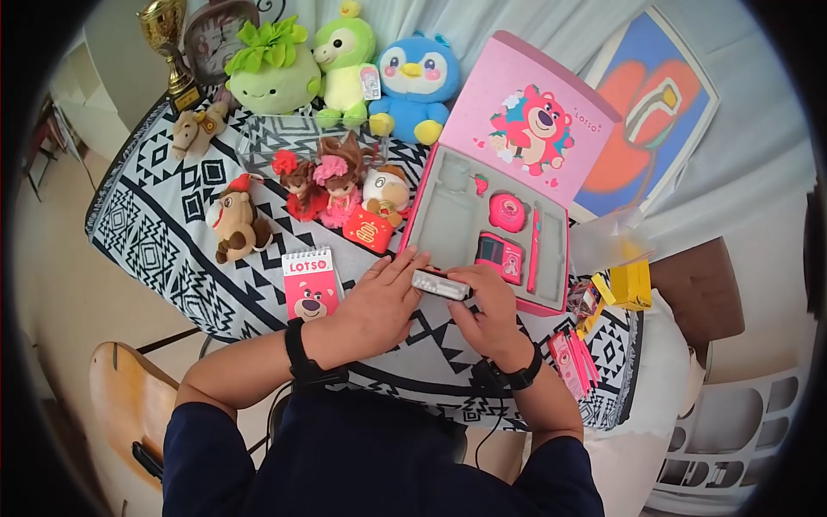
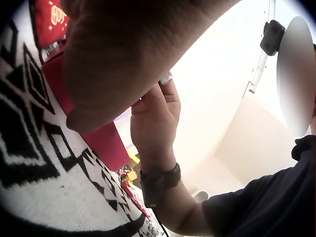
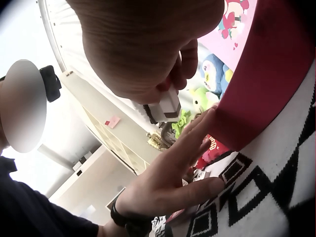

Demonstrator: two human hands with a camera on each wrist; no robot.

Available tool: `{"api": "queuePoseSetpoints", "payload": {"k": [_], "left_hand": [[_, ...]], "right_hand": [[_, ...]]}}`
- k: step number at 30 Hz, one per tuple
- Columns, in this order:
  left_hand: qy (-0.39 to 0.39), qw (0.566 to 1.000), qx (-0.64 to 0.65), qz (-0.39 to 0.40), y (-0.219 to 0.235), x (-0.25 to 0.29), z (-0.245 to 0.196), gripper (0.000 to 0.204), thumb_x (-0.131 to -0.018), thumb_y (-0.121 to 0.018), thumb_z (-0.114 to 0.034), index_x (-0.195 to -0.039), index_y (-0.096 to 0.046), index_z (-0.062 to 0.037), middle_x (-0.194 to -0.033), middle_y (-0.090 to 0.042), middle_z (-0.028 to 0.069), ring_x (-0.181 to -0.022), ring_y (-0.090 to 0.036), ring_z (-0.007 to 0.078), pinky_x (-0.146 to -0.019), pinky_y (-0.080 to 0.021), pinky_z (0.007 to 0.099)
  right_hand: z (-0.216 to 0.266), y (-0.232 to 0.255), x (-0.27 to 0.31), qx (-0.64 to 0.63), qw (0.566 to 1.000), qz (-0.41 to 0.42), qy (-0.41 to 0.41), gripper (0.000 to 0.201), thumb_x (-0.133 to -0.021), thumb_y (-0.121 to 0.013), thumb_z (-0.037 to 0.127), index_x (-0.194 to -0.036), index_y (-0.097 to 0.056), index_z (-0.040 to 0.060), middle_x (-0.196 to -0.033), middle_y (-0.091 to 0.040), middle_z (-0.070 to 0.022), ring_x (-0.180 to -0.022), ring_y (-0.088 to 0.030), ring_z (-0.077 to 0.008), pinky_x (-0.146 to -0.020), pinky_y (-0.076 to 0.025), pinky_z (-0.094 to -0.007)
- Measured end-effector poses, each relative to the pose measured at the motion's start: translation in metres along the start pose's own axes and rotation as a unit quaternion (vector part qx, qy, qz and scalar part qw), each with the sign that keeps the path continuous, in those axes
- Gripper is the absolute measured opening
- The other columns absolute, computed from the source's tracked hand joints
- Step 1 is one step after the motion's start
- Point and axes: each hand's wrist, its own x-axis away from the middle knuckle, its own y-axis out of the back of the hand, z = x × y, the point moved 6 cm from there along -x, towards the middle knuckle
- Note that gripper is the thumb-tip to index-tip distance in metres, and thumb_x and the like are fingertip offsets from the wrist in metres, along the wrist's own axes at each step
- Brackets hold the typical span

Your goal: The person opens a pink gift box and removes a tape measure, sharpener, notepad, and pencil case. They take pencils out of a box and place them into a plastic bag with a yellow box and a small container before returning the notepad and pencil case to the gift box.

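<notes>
My right hand (image 1: 488, 312) grips a small oblong case (image 1: 440, 284) with dark ends and several white pieces showing inside. In the right wrist view the case (image 3: 168, 107) sticks out below the curled fingers. My left hand (image 1: 379, 302) is beside it, fingers straight, with the fingertips right at the case's left end and near the front corner of a pink gift box. That gift box (image 1: 543, 306) stands with its bear-printed lid raised; its grey insert holds a round pink item (image 1: 509, 212), a pink toy-like device (image 1: 501, 257) and a slim pink pen (image 1: 533, 250).
A LOTSO notepad (image 1: 311, 289) lies left of my left hand. Dolls (image 1: 340, 194), a red envelope-like pouch (image 1: 369, 228) and a brown plush (image 1: 237, 222) sit beyond it. Larger plush toys (image 1: 418, 82) line the back. Pink packets (image 1: 573, 362) and a yellow box (image 1: 631, 285) are at the right.
</notes>
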Motion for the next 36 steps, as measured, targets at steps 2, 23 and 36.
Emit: {"api": "queuePoseSetpoints", "payload": {"k": [2,23,36], "left_hand": [[-0.001,1.0,0.005,-0.01,0.0,0.0,0.001,0.077,-0.091,-0.074,-0.025,-0.155,-0.048,0.0077,-0.167,-0.037,0.0272,-0.16,-0.03,0.0427,-0.129,-0.03,0.0527],[-0.006,1.0,0.02,-0.002,-0.001,-0.001,0.003,0.089,-0.086,-0.079,-0.027,-0.159,-0.04,0.0087,-0.167,-0.037,0.0261,-0.16,-0.028,0.0436,-0.129,-0.029,0.0515],[-0.01,0.999,0.035,0.003,0.002,0.001,0.004,0.092,-0.086,-0.079,-0.026,-0.16,-0.037,0.0077,-0.168,-0.035,0.026,-0.16,-0.028,0.043,-0.129,-0.028,0.0508]], "right_hand": [[-0.007,-0.003,0.001,-0.003,0.999,0.003,-0.043,0.04,-0.083,-0.075,-0.001,-0.122,-0.067,0.0001,-0.113,-0.074,-0.0171,-0.098,-0.071,-0.036,-0.085,-0.057,-0.042],[-0.061,0.019,-0.035,0.061,0.98,0.003,-0.189,0.037,-0.097,-0.071,0.006,-0.133,-0.065,0.0004,-0.108,-0.072,-0.0167,-0.101,-0.071,-0.0305,-0.09,-0.057,-0.0395],[-0.138,-0.005,-0.141,0.322,0.941,0.089,-0.045,0.031,-0.085,-0.078,0.007,-0.116,-0.075,0.001,-0.097,-0.075,-0.0195,-0.099,-0.067,-0.0396,-0.088,-0.054,-0.0501]]}}
